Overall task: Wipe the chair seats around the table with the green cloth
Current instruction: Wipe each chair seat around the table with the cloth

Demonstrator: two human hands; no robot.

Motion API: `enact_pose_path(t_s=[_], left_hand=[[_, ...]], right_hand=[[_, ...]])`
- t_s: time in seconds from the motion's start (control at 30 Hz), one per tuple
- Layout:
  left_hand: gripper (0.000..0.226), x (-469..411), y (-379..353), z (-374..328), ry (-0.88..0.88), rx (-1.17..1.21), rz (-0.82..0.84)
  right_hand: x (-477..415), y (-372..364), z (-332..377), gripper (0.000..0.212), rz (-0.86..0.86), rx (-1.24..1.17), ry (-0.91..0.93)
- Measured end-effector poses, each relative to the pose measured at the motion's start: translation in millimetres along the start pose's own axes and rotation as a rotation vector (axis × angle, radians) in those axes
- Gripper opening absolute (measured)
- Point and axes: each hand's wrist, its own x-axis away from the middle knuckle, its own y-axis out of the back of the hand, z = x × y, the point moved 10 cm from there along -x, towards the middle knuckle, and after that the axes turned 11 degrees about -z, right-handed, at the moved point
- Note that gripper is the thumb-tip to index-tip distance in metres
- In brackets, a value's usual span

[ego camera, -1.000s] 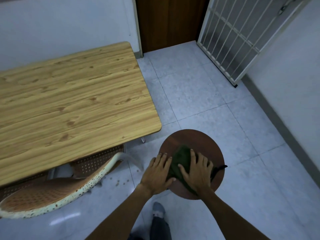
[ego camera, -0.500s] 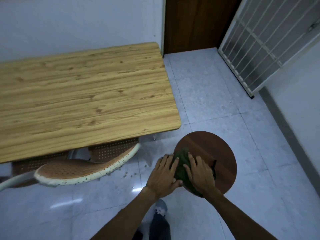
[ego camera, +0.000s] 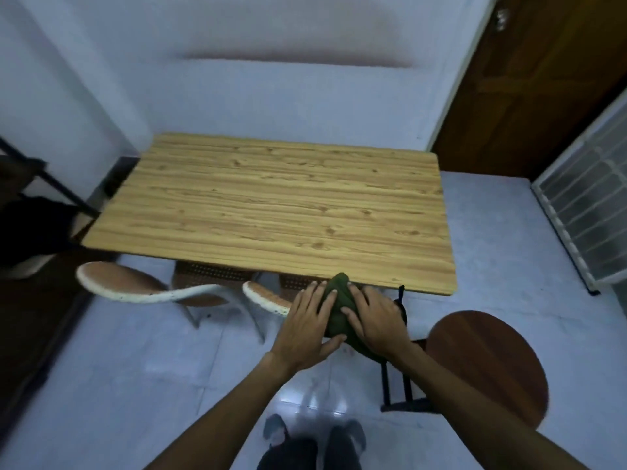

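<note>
Wood-grain surface [ego camera: 271,212] fills mid frame, rectangular, bare top, pushed against the white wall [ego camera: 271,79]. Pale tiled floor [ego camera: 135,385] around and below it. Brown door [ego camera: 543,79] at top right, white barred gate [ego camera: 587,215] along the right edge. Dark furniture with black bar [ego camera: 30,215] at far left, too blurred to identify.

Round dark-brown stool seat [ego camera: 488,364] at lower right, nothing on it, black frame legs [ego camera: 397,388] showing just left of it. Two perforated brown chairs with white rims are tucked under the near edge of the surface: left chair [ego camera: 135,286] with back sticking out, second chair [ego camera: 268,296] just beside the left hand.

Both forearms reach in from the bottom. Left hand [ego camera: 305,323] lies flat, fingers spread, grip open, palm pressed against the left side of the green cloth [ego camera: 339,300]. Right hand [ego camera: 376,317] lies over the cloth's right side, fingers draped on it, grip loose and pressing rather than clenched. Cloth is bunched between the two hands, its top poking up level with the near edge of the surface, left of the stool seat and not on it. Cannot tell what the cloth rests on, hands cover it. A thin black strap [ego camera: 402,300] sticks up just right of the right hand.

Person's dark trousers and grey shoes [ego camera: 276,432] at the bottom centre on the floor.
</note>
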Motion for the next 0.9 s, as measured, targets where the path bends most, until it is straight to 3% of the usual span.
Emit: enact_pose_path(t_s=[0.2,0.4,0.6,0.9], left_hand=[[0.084,38.5,22.9,78.1,0.101,-0.052,0.023],[0.089,72.4,0.2,141.7,0.186,-0.102,0.162],[0.086,86.0,10.9,184.5,0.197,-0.065,0.092],[0.095,55.6,-30.9,256.0,0.28,0.324,0.082]], right_hand=[[-33.6,-35.0,81.5,0.056,0.1,0.027,0.084],[-23.3,-107.4,105.3,0.067,0.319,0.116,0.121],[-31.0,-134.8,119.9,0.067,0.42,0.117,0.189],[-44.1,-160.6,127.2,0.066,0.36,0.066,0.119]])
